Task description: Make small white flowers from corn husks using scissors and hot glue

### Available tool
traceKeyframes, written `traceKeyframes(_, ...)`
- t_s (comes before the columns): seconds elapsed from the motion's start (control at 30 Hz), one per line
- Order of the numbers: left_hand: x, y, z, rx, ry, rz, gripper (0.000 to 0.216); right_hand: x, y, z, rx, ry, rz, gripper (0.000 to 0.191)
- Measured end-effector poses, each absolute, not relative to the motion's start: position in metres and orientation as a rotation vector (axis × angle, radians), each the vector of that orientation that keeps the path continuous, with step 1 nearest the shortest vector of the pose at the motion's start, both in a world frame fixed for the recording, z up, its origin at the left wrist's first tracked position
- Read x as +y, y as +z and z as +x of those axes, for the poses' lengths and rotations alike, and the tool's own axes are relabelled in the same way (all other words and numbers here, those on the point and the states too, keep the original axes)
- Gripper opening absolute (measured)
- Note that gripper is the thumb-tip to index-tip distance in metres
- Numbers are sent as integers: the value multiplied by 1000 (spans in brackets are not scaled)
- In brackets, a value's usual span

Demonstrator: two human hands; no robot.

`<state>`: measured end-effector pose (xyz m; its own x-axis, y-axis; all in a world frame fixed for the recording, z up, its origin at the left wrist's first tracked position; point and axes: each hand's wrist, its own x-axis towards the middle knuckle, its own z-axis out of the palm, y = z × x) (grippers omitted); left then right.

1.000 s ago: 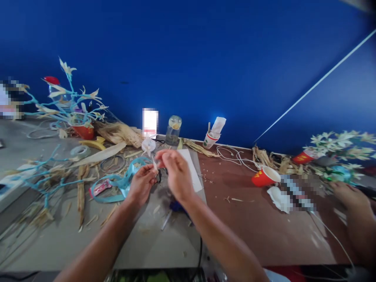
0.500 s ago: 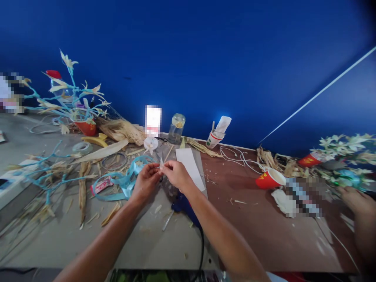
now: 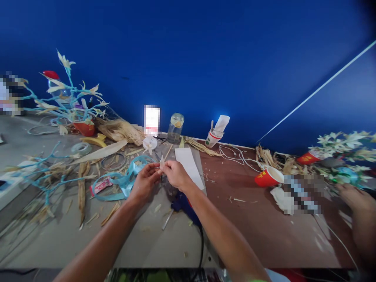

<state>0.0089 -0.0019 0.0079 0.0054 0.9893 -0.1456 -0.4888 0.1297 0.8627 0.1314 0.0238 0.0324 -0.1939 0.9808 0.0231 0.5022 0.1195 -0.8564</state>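
Between my two hands, at the middle of the table, is a small pale pointed piece (image 3: 162,160) that looks like dried husk. My left hand (image 3: 145,181) pinches it from the left with closed fingers. The right hand (image 3: 176,174) closes on it from the other side, thumb and fingers together. Light blue ribbon (image 3: 127,190) lies in loops beside my left hand. Under my right forearm rests a dark blue glue gun (image 3: 188,211), partly covered by the arm. A white sheet of paper (image 3: 189,166) lies beyond the right hand.
To the left stand blue-wrapped branches with husk flowers in a red cup (image 3: 85,128). Dried husks (image 3: 123,132), a tape roll (image 3: 81,149) and a glass jar (image 3: 175,129) sit behind. Rightward are a tipped red paper cup (image 3: 268,177), white cable (image 3: 235,156) and another person's hand (image 3: 357,197).
The pale piece shows a little more upright and wider between my fingertips. Both hands stay nearly in place; the whole view has shifted slightly.
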Motion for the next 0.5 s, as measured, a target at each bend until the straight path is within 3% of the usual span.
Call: traceKeyframes(0.5,-1,8,4,905,1299,595,24,34,31,134,-1651,948,-1396,18)
